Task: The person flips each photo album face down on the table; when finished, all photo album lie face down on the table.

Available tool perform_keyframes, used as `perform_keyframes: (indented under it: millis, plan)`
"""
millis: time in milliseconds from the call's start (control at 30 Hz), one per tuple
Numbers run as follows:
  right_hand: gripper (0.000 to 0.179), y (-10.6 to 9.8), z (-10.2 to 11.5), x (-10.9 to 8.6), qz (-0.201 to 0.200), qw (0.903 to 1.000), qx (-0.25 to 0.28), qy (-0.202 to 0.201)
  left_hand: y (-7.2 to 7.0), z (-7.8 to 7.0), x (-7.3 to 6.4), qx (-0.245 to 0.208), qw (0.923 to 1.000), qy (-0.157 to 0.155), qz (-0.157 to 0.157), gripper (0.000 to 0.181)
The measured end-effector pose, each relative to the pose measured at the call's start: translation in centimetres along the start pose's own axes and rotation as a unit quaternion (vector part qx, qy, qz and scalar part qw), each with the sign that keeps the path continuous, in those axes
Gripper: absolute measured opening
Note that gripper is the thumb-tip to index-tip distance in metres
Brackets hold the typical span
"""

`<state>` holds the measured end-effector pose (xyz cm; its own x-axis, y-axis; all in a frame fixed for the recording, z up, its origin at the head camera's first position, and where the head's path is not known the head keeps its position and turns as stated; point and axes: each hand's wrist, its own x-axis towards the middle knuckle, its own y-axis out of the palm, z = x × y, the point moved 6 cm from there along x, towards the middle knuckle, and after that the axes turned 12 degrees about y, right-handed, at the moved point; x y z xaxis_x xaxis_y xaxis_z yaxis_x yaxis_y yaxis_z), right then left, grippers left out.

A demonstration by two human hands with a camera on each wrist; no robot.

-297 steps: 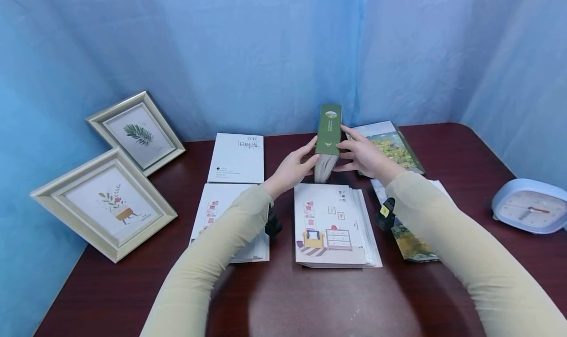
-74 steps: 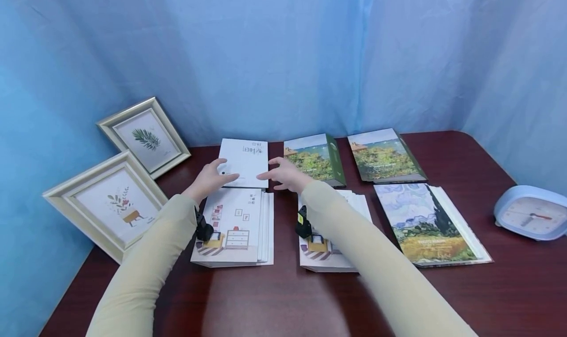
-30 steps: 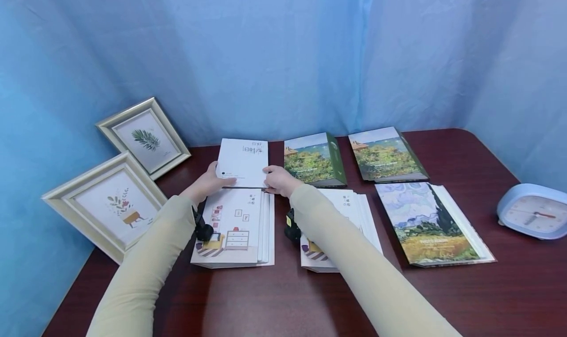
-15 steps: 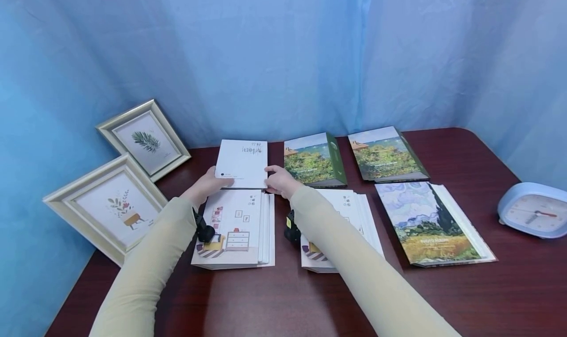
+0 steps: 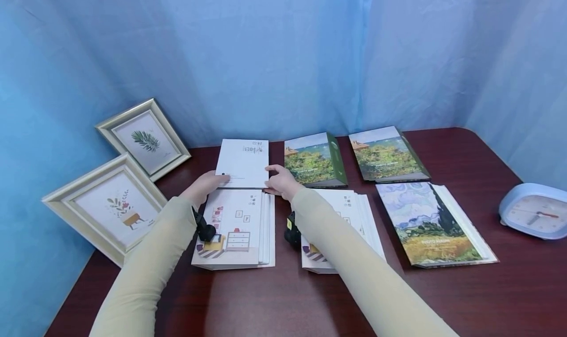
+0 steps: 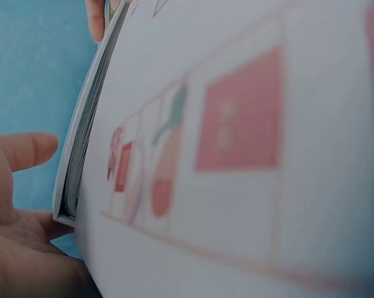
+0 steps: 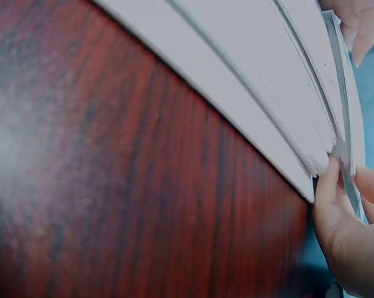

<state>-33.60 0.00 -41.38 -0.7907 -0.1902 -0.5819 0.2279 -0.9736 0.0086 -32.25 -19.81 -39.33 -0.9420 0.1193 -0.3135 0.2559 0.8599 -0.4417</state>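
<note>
Fingers and thumb of the right grip, a bare hand, are drawn close together and pinch the right edge of the white album by its near corner. The left grip spreads a little wider, thumb over the cover, fingers at the left near corner. We find this album face up at the far left of the table, level or nearly so, directly beyond the left furniture-print album; we cannot tell whether the two touch.

To manage this hold well, we would press evenly from both sides, let the thumbs merely steady the cover, and avoid pushing fingertips between the pages. The right sleeve crosses the right furniture-print album, so we would raise that forearm slightly.

Further right lie the middle garden-cover photo album, the right garden-cover photo album and, nearer, the cypress-cover photo album. Outermost, we have the blue clock right, the leaf-print frame and plant-print frame left.
</note>
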Motion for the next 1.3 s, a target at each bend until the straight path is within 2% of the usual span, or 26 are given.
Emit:
perform_keyframes:
  millis: [300, 400, 567, 667, 733, 800, 900, 967, 1167, 1300]
  plan:
    - [0.053, -0.5, -0.1, 0.3, 0.01, 0.9982, 0.058, 0.011, -0.1, -0.5, -0.3, 0.011, 0.9997, 0.023, 0.003, 0.051]
    - [0.054, -0.5, -0.2, 0.4, 0.017, 0.9971, 0.073, 0.017, -0.3, 0.6, 1.0, 0.016, 0.9995, 0.027, -0.004, 0.052]
    - [0.055, -0.5, -0.2, 0.4, 0.028, 0.996, 0.083, 0.017, -1.4, 3.7, 4.6, 0.025, 0.9993, 0.016, -0.02, 0.055]
    - [0.055, -0.5, -0.2, 0.3, 0.032, 0.996, 0.082, 0.016, -1.9, 4.4, 5.3, 0.013, 0.999, 0.011, -0.042, 0.053]
    - [0.055, -0.5, -0.2, 0.2, 0.029, 0.9972, 0.069, 0.011, -2.0, 3.9, 4.6, -0.008, 0.9985, 0.009, -0.053, 0.05]
    - [0.055, -0.4, -0.2, 0.1, 0.022, 0.9985, 0.049, 0.001, -1.9, 2.9, 3.4, -0.029, 0.9978, 0.014, -0.058, 0.049]
    - [0.057, -0.1, -0.1, -0.1, 0.009, 0.9999, 0.01, -0.009, -1.4, 1.6, 1.5, -0.06, 0.9972, 0.011, -0.044, 0.049]
    - [0.057, 0.0, -0.1, -0.1, 0.0, 0.9999, -0.011, -0.012, -1.2, 1.2, 0.8, -0.073, 0.9966, 0.007, -0.037, 0.05]
    - [0.058, -0.1, -0.1, 0.1, -0.014, 0.9992, -0.036, -0.012, -1.3, 1.3, 0.8, -0.127, 0.9895, -0.02, -0.066, 0.051]
    - [0.058, -0.2, 0.0, 0.1, -0.013, 0.9988, -0.045, -0.014, -1.5, 1.5, 1.2, -0.141, 0.9866, -0.025, -0.078, 0.053]
